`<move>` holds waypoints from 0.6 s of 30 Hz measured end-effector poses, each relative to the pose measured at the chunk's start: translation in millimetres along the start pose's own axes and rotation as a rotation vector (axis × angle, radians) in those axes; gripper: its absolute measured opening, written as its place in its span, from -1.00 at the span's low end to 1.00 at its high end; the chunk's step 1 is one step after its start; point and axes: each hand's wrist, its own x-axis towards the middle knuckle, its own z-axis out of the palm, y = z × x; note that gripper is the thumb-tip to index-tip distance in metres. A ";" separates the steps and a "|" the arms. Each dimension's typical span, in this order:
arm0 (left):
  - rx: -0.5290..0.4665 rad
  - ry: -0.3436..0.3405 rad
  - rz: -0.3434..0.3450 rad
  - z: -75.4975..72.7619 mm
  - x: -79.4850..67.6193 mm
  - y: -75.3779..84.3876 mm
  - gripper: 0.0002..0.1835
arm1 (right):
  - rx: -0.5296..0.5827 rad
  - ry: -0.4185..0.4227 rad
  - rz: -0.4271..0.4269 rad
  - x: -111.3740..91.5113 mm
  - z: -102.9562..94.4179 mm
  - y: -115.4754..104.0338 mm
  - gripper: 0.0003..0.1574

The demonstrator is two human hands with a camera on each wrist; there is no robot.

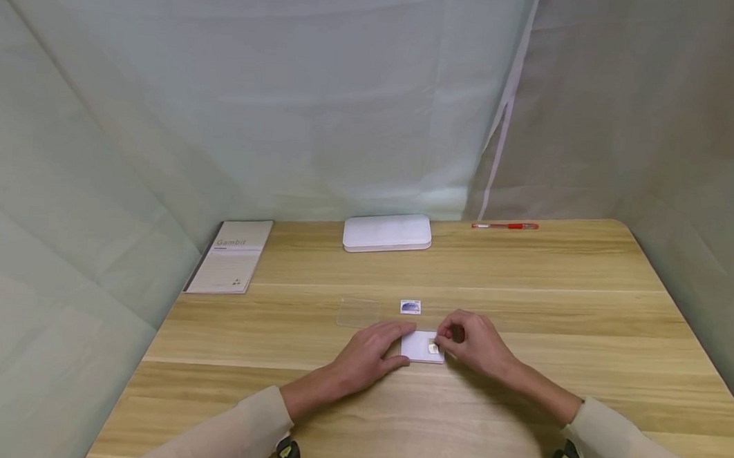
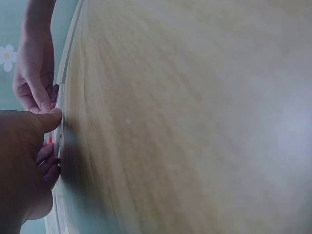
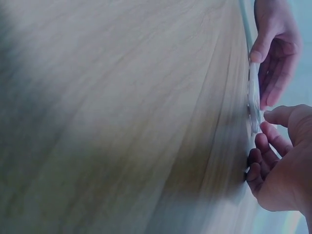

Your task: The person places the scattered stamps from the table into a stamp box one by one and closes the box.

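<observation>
A small white rectangular pad (image 1: 415,350) lies on the table between the two hands. My left hand (image 1: 366,357) holds its left side, thumb at the near edge and index finger along the far edge. At the pad's right part is a small stamp (image 1: 432,348) with a pale border and a yellowish picture. My right hand (image 1: 476,345) pinches this stamp at its right edge with thumb and index finger, the other fingers curled. Just beyond the pad lies a second stamp (image 1: 410,307) with a blue picture. A clear plastic sheet (image 1: 358,312) lies beyond the left hand.
A white case (image 1: 387,233) stands at the table's back edge, with a red pen (image 1: 505,226) to its right. On the far left is a notebook (image 1: 231,256) marked Gambit. Pale curtains (image 1: 348,103) hang around the wooden table (image 1: 526,286).
</observation>
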 end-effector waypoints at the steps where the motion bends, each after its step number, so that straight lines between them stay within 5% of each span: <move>1: 0.003 0.001 0.001 0.2 -0.1 -0.2 -0.35 | 0.005 -0.003 0.006 0.1 -0.3 0.2 -0.82; 18: -0.003 0.000 -0.001 -0.2 0.3 0.5 -0.35 | 0.066 -0.038 0.065 10.2 -7.6 -1.7 -0.91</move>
